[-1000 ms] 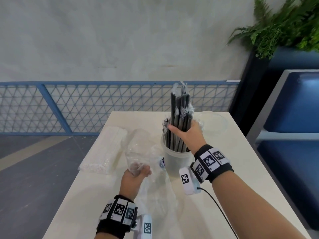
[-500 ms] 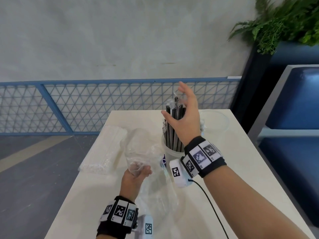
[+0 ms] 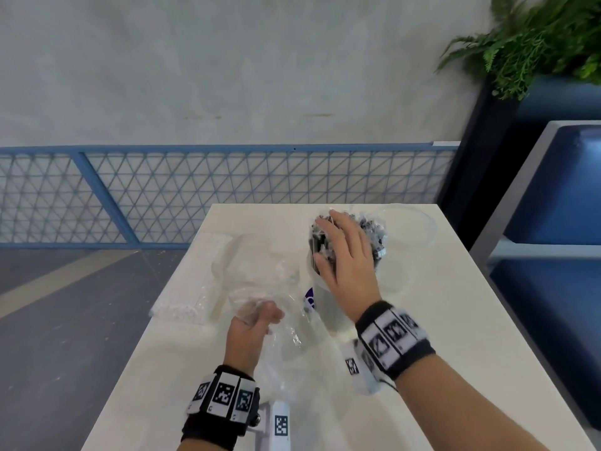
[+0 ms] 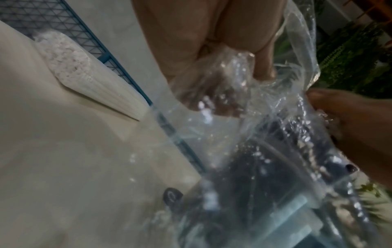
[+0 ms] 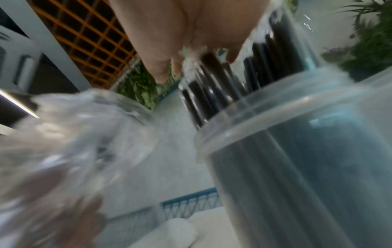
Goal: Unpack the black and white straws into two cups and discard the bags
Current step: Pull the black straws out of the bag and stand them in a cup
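Black straws (image 3: 374,234) stand in a translucent cup (image 3: 325,307) at mid-table. My right hand (image 3: 338,245) lies flat on their tops with straight fingers; the right wrist view shows the straws (image 5: 212,94) rising from the cup (image 5: 297,167) under my fingers (image 5: 161,67). Left of the cup, my left hand (image 3: 257,315) grips a crumpled, empty clear bag (image 3: 260,275), seen bunched in the fist in the left wrist view (image 4: 244,109). A sealed bag of white straws (image 3: 195,278) lies on the table's left side. An empty clear cup (image 3: 411,222) stands at the back right.
The cream table (image 3: 455,320) has a drop on its left edge to a grey floor. A blue mesh railing (image 3: 227,190) runs behind it. A blue padded seat (image 3: 559,190) and a planter with a fern (image 3: 536,43) stand at the right.
My right hand let go of the black straw bundle, rose above it, then came down flat on the tops. The straws now sit lower in the cup. My left hand kept the bag.
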Demonstrator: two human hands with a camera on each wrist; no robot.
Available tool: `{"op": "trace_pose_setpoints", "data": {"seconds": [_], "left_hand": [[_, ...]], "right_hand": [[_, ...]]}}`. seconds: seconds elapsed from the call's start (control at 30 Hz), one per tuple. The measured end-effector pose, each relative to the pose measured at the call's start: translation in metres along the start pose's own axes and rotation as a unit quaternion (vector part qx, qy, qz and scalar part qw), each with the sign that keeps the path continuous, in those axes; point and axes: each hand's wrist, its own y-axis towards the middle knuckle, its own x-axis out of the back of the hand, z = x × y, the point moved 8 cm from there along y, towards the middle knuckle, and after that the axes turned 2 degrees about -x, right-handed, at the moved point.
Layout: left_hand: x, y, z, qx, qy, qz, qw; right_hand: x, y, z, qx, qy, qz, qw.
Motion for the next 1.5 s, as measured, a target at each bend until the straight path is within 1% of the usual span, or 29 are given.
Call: {"op": "trace_pose_setpoints", "data": {"seconds": [0.07,0.1,0.17,0.23,0.27,0.33,0.37,0.4,0.43,0.47,0.5,0.57,0.6,0.67,0.73,0.77,0.8,0.87,0.97,1.07,1.17,1.23,1.27,1.3,1.33,1.37,1.4,1.43,1.5], "left_hand": [[0.005,0.0,0.0,0.005,-0.037,-0.02,0.999],[0.007,0.0,0.001,0.011,-0.058,-0.032,0.998],[0.01,-0.002,0.004,0.027,-0.096,-0.051,0.994],[0.009,-0.005,0.008,0.047,-0.121,-0.064,0.99],[0.006,-0.008,0.011,0.053,-0.133,-0.066,0.988],[-0.003,-0.015,0.015,0.07,-0.152,-0.06,0.984],[-0.007,-0.019,0.019,0.084,-0.157,-0.055,0.982],[-0.012,-0.023,0.022,0.099,-0.162,-0.052,0.981],[-0.013,-0.026,0.027,0.114,-0.152,-0.059,0.98],[-0.011,-0.029,0.03,0.126,-0.125,-0.079,0.981],[-0.002,-0.032,0.032,0.124,-0.071,-0.12,0.982],[0.018,-0.037,0.024,0.078,0.054,-0.193,0.977],[0.024,-0.037,0.016,0.037,0.122,-0.204,0.971],[0.018,-0.033,0.003,-0.033,0.282,-0.157,0.946],[-0.005,-0.029,0.003,-0.069,0.409,-0.054,0.908],[-0.014,-0.028,0.01,-0.058,0.411,-0.011,0.91],[-0.023,-0.028,0.016,-0.031,0.379,0.022,0.925],[-0.036,-0.033,0.026,0.024,0.3,0.055,0.952],[-0.051,-0.035,0.031,0.043,0.288,0.08,0.953],[-0.052,-0.029,0.039,0.069,0.272,0.062,0.958],[-0.052,-0.026,0.052,0.101,0.253,0.046,0.961],[-0.059,-0.028,0.057,0.103,0.259,0.057,0.959],[-0.064,-0.03,0.059,0.101,0.262,0.067,0.958],[-0.068,-0.032,0.061,0.099,0.261,0.076,0.957],[-0.072,-0.034,0.063,0.099,0.258,0.084,0.957],[-0.074,-0.034,0.065,0.101,0.259,0.09,0.956],[-0.074,-0.034,0.067,0.102,0.26,0.091,0.956],[-0.073,-0.034,0.069,0.105,0.266,0.09,0.954],[-0.071,-0.034,0.067,0.084,0.293,0.073,0.95]], "right_hand": [[0.016,-0.035,-0.004,-0.018,0.075,-0.028,0.997],[0.018,-0.056,-0.014,-0.05,0.104,-0.027,0.993],[0.015,-0.097,-0.041,-0.143,0.133,-0.013,0.981],[0.005,-0.134,-0.071,-0.267,0.154,0.033,0.951],[-0.004,-0.149,-0.081,-0.332,0.177,0.08,0.923],[-0.021,-0.174,-0.087,-0.444,0.276,0.164,0.837],[-0.026,-0.181,-0.086,-0.477,0.334,0.175,0.794],[-0.028,-0.183,-0.086,-0.488,0.376,0.172,0.769],[-0.026,-0.182,-0.087,-0.486,0.39,0.161,0.765],[-0.022,-0.181,-0.089,-0.477,0.382,0.151,0.777],[-0.017,-0.179,-0.093,-0.465,0.355,0.146,0.798],[-0.008,-0.177,-0.101,-0.439,0.296,0.163,0.833],[-0.004,-0.176,-0.104,-0.427,0.273,0.182,0.843],[0.005,-0.176,-0.11,-0.416,0.241,0.229,0.846],[0.013,-0.177,-0.116,-0.415,0.225,0.266,0.841],[0.018,-0.176,-0.12,-0.409,0.214,0.281,0.842],[0.022,-0.176,-0.124,-0.399,0.197,0.296,0.845],[0.03,-0.172,-0.13,-0.38,0.163,0.319,0.853],[0.046,-0.167,-0.146,-0.389,0.142,0.308,0.857],[0.073,-0.161,-0.179,-0.411,0.084,0.232,0.878],[0.103,-0.16,-0.204,-0.45,-0.044,0.133,0.882],[0.115,-0.156,-0.196,-0.431,-0.148,0.062,0.888],[0.115,-0.15,-0.181,-0.393,-0.184,0.04,0.9],[0.106,-0.146,-0.163,-0.344,-0.201,0.048,0.916],[0.09,-0.145,-0.146,-0.295,-0.215,0.085,0.927],[0.069,-0.149,-0.132,-0.257,-0.235,0.142,0.927],[0.048,-0.158,-0.125,-0.238,-0.254,0.213,0.913],[0.028,-0.171,-0.126,-0.234,-0.272,0.29,0.887],[-0.001,-0.205,-0.142,-0.272,-0.267,0.42,0.824]]}}
